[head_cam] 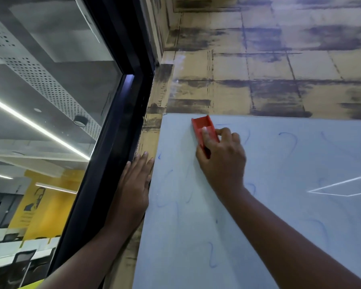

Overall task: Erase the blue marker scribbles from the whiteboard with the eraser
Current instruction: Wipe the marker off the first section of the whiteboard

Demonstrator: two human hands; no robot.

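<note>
A pale whiteboard [279, 205] hangs on the wall and fills the lower right. Faint blue marker scribbles [289, 140] curl across it, with more at its left side and near the bottom. My right hand [223, 159] grips a red eraser [204, 128] and presses it flat against the board near the top left corner. The lower end of the eraser is hidden under my fingers. My left hand [133, 184] lies flat with fingers together on the wall strip along the board's left edge, holding nothing.
A tan wall [258, 69] with dark smudged tile lines rises above the board. A black window frame [117, 132] runs diagonally at the left, with glass [40, 122] showing an office with ceiling light strips and a yellow wall.
</note>
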